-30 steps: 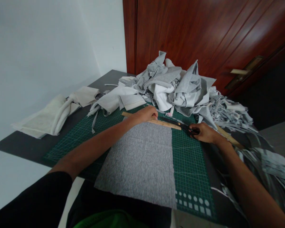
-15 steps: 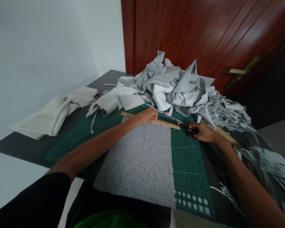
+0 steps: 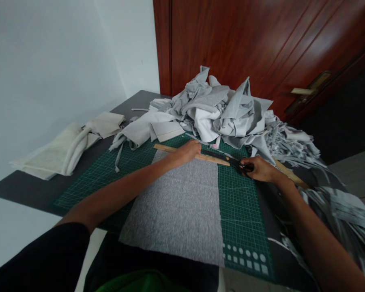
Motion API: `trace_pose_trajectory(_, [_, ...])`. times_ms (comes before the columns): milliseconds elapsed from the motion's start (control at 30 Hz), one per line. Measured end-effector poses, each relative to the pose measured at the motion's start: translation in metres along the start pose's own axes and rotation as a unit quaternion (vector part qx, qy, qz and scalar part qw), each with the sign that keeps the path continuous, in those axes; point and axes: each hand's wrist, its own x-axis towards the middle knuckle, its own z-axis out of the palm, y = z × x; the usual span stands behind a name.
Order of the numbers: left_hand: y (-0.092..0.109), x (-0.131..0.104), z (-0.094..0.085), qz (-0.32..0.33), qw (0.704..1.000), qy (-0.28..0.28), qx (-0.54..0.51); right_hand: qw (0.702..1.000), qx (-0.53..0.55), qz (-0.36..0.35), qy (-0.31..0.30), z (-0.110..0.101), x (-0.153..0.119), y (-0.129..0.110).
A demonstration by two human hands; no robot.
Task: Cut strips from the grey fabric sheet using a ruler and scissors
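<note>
A piece of grey heathered fabric (image 3: 178,207) lies on the green cutting mat (image 3: 240,211), its near edge hanging over the table's front. Across its far end runs a wooden ruler (image 3: 213,159). My left hand (image 3: 190,151) is closed, with curled fingers pressing down on the ruler; its fingertips are partly hidden. Black-handled scissors (image 3: 228,159) are gripped in my right hand (image 3: 258,168), to the right of the fabric. Their blades point left along the ruler's far edge, with the tips close to my left hand.
A heap of grey and white fabric pieces (image 3: 222,107) covers the back of the table, with thin scraps (image 3: 292,142) on its right. Folded white cloth (image 3: 61,150) lies at left. More strips (image 3: 337,215) hang at right. A wooden door (image 3: 231,40) stands behind.
The scissors' blades show slightly farther left, nearer my left hand. The ruler and fabric keep their places; the whole view has shifted a little.
</note>
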Motion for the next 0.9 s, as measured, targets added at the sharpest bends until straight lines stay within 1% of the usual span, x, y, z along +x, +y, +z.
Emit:
trace_pose_trajectory(100, [0.002, -0.007, 0.004, 0.005, 1.000, 0.006, 0.000, 1.000, 0.007, 0.006, -0.005, 0.000, -0.001, 0.005])
trace_pose_trajectory(267, [-0.001, -0.016, 0.009, -0.021, 0.999, 0.020, 0.036, 1.000, 0.000, 0.015, -0.014, -0.002, -0.002, 0.010])
trace_pose_trajectory(500, [-0.004, -0.017, 0.013, -0.012, 0.998, 0.031, 0.045, 0.997, -0.053, 0.037, -0.034, -0.006, 0.000, -0.003])
trace_pose_trajectory(700, [-0.006, -0.017, 0.016, 0.002, 0.998, 0.051, 0.034, 0.997, -0.057, 0.032, -0.033, 0.001, 0.004, -0.008])
trace_pose_trajectory(900, [-0.009, -0.016, 0.019, 0.017, 0.996, 0.084, 0.039, 0.998, -0.056, 0.030, -0.023, 0.005, 0.009, -0.010])
